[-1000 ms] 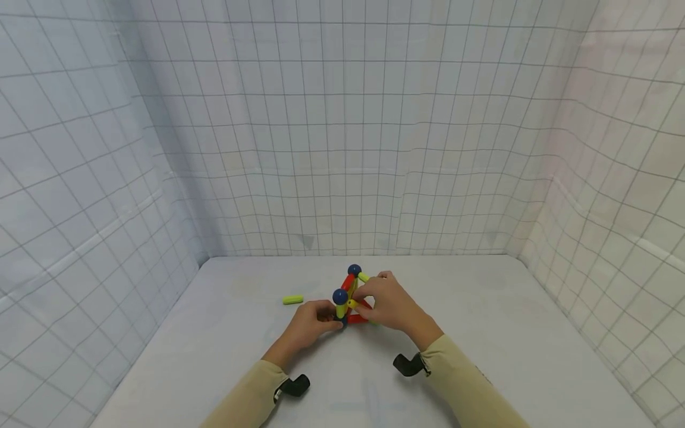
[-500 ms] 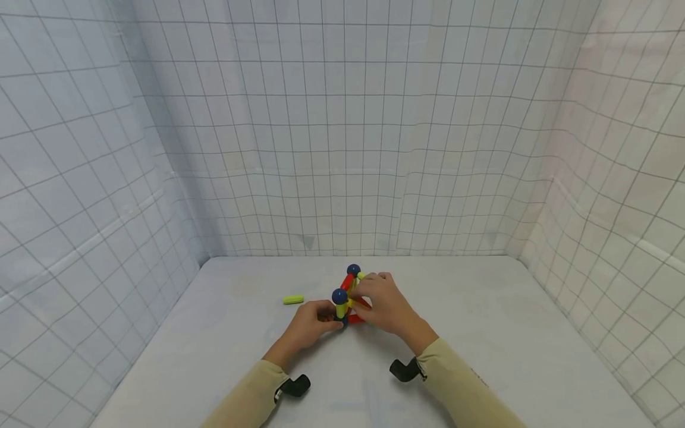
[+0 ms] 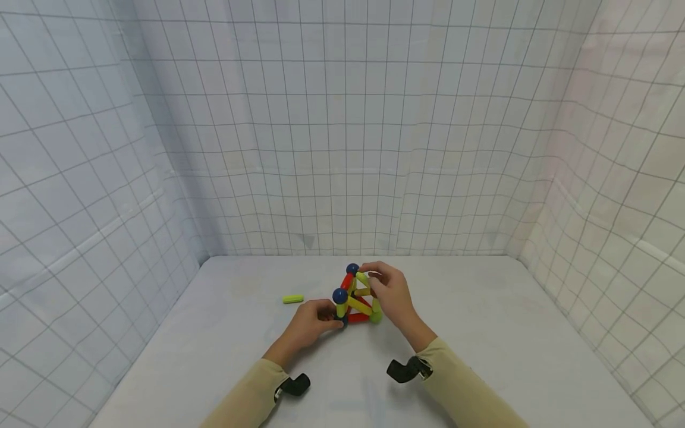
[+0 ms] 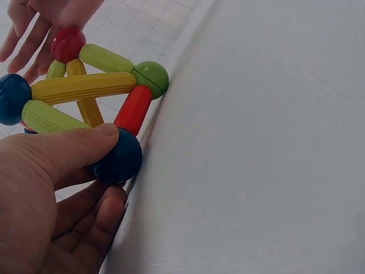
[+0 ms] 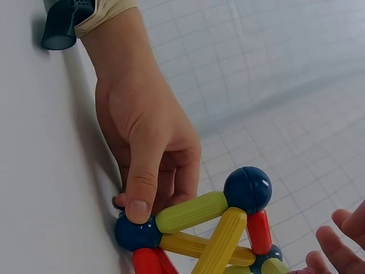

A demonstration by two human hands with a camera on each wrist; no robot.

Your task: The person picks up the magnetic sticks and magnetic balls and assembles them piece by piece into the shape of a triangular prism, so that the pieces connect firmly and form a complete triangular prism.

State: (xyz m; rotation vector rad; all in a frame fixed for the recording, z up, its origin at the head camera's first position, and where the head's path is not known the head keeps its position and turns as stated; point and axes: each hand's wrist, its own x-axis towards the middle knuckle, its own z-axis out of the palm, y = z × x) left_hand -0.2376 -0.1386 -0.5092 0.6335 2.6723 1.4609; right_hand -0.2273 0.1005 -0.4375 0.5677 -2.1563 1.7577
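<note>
A frame of magnetic rods and balls stands on the table, built from yellow rods (image 3: pixel 360 305), red rods (image 4: pixel 134 110) and light green rods (image 4: pixel 106 59). My left hand (image 3: pixel 311 324) grips its lower blue ball (image 4: pixel 122 157) between thumb and curled fingers; the right wrist view shows this left hand (image 5: pixel 142 125) from across. My right hand (image 3: pixel 393 291) is at the frame's right side, fingers loosely bent beside the upper rods. In the left wrist view it lies behind the red ball (image 4: pixel 68 44), apparently holding nothing. A green ball (image 3: pixel 376 317) forms the near right corner.
One loose light green rod (image 3: pixel 292 299) lies on the white table (image 3: pixel 241 345), left of the frame. Grid-patterned cloth walls (image 3: pixel 342 148) rise behind and on both sides. Dark wrist devices (image 3: pixel 295 385) stick out from the sleeves.
My right hand has let go of the yellow rod and moved up and to the right, uncovering that rod and the green ball. My left hand stays on the blue ball.
</note>
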